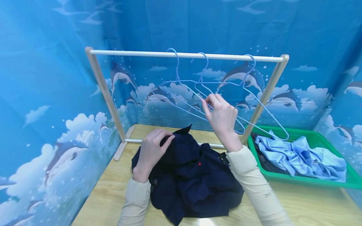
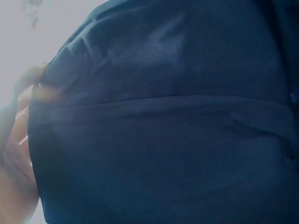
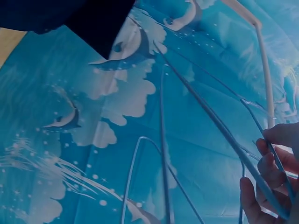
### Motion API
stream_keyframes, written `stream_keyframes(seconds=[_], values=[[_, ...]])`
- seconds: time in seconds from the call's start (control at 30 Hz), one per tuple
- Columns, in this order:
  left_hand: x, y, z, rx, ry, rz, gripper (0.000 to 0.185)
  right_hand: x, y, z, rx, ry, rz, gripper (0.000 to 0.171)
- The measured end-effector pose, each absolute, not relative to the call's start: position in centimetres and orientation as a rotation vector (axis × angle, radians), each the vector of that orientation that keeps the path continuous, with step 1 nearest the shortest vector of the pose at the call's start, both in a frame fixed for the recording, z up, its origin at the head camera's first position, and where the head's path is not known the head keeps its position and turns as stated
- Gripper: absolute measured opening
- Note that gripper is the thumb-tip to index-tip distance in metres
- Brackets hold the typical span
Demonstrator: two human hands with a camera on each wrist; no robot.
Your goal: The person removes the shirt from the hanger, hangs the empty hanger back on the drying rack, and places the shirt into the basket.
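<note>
A dark navy garment, perhaps a shirt, lies bunched on the table in the head view. My left hand pinches its upper left part between thumb and fingers, and a pointed dark corner stands up beside the fingertips. In the left wrist view the navy cloth fills most of the frame. My right hand pinches the sloping wire of a light blue hanger, the leftmost on the rod. Fingers curl about thin wires in the right wrist view, where several hanger wires overlap.
A wooden rack with a white rod stands behind the garment. Two more wire hangers hang there, including the rightmost hanger. At right, a green basket holds shiny light blue cloth and dark cloth. A dolphin-print curtain surrounds the wooden table.
</note>
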State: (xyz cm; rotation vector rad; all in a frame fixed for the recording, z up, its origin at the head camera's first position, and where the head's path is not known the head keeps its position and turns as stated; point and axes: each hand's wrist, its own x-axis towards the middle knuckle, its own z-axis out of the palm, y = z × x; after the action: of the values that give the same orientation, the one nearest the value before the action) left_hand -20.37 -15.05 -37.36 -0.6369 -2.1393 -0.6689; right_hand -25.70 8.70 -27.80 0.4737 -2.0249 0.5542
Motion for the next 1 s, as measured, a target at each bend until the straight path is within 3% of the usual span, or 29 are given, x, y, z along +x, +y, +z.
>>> stream_keyframes(seconds=[1.0], values=[[-20.4, -14.8, -37.4, -0.652, -2.137, -0.676, 0.009, -22.3, 12.1, -29.1, 0.448, -2.002, 0.509, 0.027]])
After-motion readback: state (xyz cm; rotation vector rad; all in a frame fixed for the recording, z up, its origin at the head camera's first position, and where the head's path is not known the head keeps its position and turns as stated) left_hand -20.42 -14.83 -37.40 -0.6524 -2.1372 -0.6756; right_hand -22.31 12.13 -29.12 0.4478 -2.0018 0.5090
